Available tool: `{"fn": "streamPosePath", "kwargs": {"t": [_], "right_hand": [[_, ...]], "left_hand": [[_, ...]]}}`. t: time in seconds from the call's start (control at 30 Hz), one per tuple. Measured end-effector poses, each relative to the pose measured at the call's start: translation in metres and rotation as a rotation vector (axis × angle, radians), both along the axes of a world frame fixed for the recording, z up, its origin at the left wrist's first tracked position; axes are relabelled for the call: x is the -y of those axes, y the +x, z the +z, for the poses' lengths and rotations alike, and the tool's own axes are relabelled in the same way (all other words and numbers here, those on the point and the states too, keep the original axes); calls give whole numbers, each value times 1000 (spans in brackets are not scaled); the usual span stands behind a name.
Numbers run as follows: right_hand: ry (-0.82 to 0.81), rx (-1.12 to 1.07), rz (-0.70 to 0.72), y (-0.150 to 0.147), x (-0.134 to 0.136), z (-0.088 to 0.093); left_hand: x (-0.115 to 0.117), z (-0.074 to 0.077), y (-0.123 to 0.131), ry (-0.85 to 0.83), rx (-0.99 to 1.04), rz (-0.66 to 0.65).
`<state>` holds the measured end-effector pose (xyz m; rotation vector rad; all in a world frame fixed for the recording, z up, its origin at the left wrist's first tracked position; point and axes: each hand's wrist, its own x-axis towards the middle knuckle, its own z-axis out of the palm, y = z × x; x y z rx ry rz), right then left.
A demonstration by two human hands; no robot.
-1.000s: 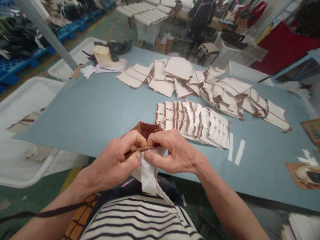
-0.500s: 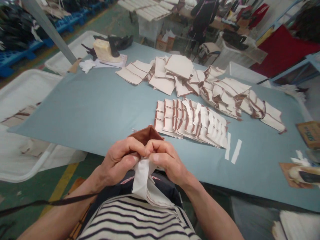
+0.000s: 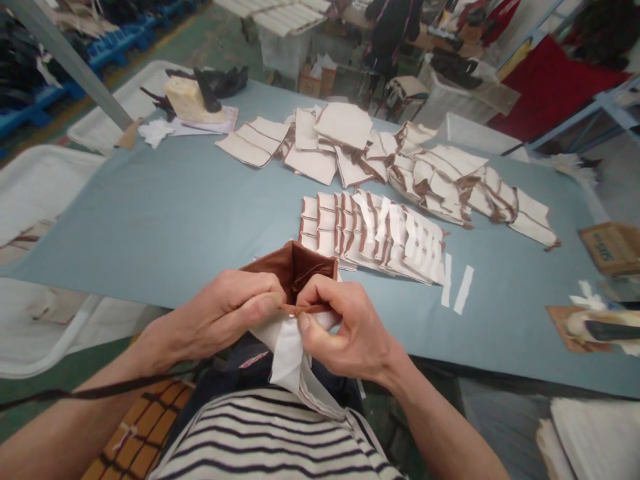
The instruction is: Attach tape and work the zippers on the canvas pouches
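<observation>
Close to my body I hold a cream fabric pouch with a brown lining [image 3: 280,267], its mouth spread wide at the table's front edge. My left hand [image 3: 245,303] pinches the near rim from the left. Beside it my right hand [image 3: 345,323] grips the same rim between thumb and forefinger. A white strip [image 3: 288,353] hangs down from the rim just under my fingertips. Right of the pouch lies an overlapping row of cream pieces with brown edges [image 3: 325,227], several with white strips on top. Two loose white strips [image 3: 464,290] rest at the row's right end.
Behind the row, a heap of cream pieces [image 3: 345,127] spreads over the blue-grey table [image 3: 165,207]. A yellowish block [image 3: 187,100] sits at back left, a cardboard box [image 3: 610,248] at right. White bins [image 3: 50,173] stand left. A person in dark clothes [image 3: 393,33] is beyond.
The pouch's mouth has opened wider, showing more brown lining. My fingers have spread slightly apart along its rim. The whole view has shifted a little.
</observation>
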<state>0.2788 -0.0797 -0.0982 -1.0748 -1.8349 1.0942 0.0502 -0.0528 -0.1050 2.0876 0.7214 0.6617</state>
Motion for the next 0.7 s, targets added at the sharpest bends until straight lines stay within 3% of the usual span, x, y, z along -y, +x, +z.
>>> {"fn": "streamPosePath", "kwargs": {"t": [0.1, 0.23, 0.3, 0.37, 0.47, 0.57, 0.7], "right_hand": [[25, -30, 8, 1, 2, -4], [-175, -149, 77, -5, 2, -17], [-227, -187, 86, -8, 2, -25], [-224, -198, 89, -9, 1, -30], [-148, -173, 121, -6, -1, -30], [-58, -103, 155, -1, -4, -23], [49, -33, 172, 3, -7, -15]], "left_hand": [[-1, 0, 0, 140, -55, -42], [2, -13, -6, 443, -137, -19], [1, -20, -11, 519, -130, -7], [-2, -24, -15, 513, -118, 11], [-6, -21, -15, 361, -104, -2], [-6, -8, -8, 189, -95, -37], [-2, 10, 3, 137, -143, -44]]}}
